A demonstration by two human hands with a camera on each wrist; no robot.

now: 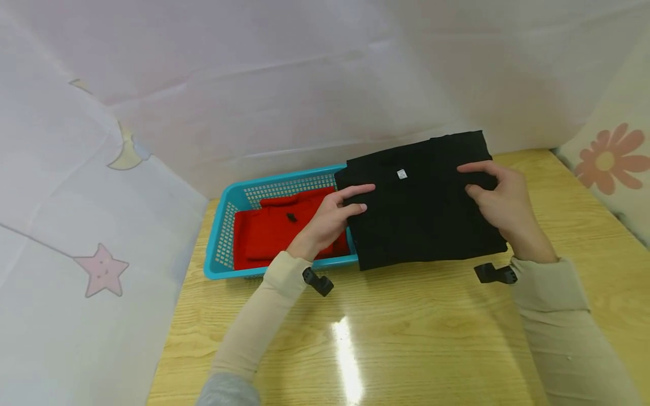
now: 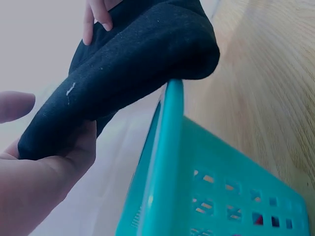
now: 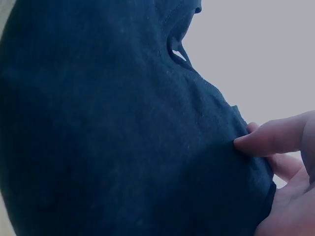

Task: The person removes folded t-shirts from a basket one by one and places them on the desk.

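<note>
A folded black garment (image 1: 421, 220) with a small white patch near its top hangs between my two hands, tilted up toward the right. My left hand (image 1: 325, 221) grips its left edge, with fingers folded around the cloth in the left wrist view. At the opposite edge, my right hand (image 1: 508, 203) pinches the fabric between thumb and fingers. The garment's left part overlaps the right end of the turquoise basket (image 1: 215, 242); in the left wrist view it is close above the rim, and I cannot tell whether they touch. Folded red clothing (image 1: 271, 237) lies inside the basket.
The basket stands on a light wooden table (image 1: 406, 321) at the back left. Behind and to the left hang pale cloth walls (image 1: 284, 73) with printed shapes. A printed flower (image 1: 604, 160) marks the right wall.
</note>
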